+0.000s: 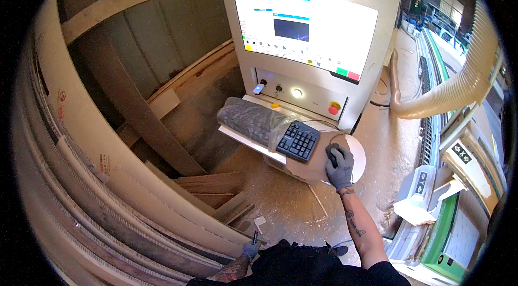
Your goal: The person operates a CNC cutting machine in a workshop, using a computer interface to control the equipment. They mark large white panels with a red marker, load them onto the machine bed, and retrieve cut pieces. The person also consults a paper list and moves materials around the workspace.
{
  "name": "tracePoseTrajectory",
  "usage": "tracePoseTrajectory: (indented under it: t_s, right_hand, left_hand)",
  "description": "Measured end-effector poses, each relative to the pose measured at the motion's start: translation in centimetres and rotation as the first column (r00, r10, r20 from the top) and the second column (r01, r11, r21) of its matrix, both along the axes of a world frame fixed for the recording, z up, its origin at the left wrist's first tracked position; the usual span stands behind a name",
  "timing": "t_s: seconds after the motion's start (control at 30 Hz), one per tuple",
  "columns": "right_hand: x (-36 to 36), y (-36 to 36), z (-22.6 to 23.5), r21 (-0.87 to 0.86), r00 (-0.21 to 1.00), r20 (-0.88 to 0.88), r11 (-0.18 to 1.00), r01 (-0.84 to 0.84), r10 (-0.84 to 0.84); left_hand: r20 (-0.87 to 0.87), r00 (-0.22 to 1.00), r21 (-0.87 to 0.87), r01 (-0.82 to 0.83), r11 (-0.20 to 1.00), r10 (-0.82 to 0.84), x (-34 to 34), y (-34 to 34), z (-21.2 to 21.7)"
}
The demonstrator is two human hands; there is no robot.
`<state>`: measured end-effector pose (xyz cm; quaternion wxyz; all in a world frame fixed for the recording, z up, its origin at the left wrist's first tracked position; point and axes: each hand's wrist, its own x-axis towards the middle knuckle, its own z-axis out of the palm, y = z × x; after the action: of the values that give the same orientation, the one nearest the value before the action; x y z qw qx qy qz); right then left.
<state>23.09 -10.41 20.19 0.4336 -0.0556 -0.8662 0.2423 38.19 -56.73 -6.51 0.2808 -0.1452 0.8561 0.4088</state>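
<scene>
In a grey glove, my right hand [340,170] rests over a black computer mouse [331,151], its fingers curled onto it. The mouse lies on the right end of a white shelf below a control cabinet. Just left of it sits a black keyboard [300,142], its left part under a cloudy plastic cover [253,121]. The lit screen [302,32] stands above, showing a small dark preview window. Low down beside the stacked boards, my gloved left hand [250,250] is closed around a slim dark marker [255,236] pointing up; the fingers are partly hidden.
Large boards [108,189] lean along the left. A red emergency button [334,108] and a USB stick [259,87] are on the cabinet front. A ribbed hose [448,100] and a green-sided machine [448,243] stand at right. Dust and wood scraps [232,208] lie on the floor.
</scene>
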Motion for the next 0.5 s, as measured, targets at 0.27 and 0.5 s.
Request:
tracePoseTrajectory:
  t_s: [0.27, 0.5]
  right_hand:
    - [0.1, 0.3, 0.0, 0.007, 1.0, 0.025, 1.0, 0.015, -0.015]
    - [-0.4, -0.5, 0.8, -0.027, 1.0, 0.007, 1.0, 0.006, -0.005]
  left_hand:
    - [0.061, 0.998, 0.048, -0.02, 0.999, 0.017, -0.3, 0.2, -0.7]
    - [0.019, 0.987, 0.013, 0.159, 0.987, -0.159, -0.4, -3.2, -4.6]
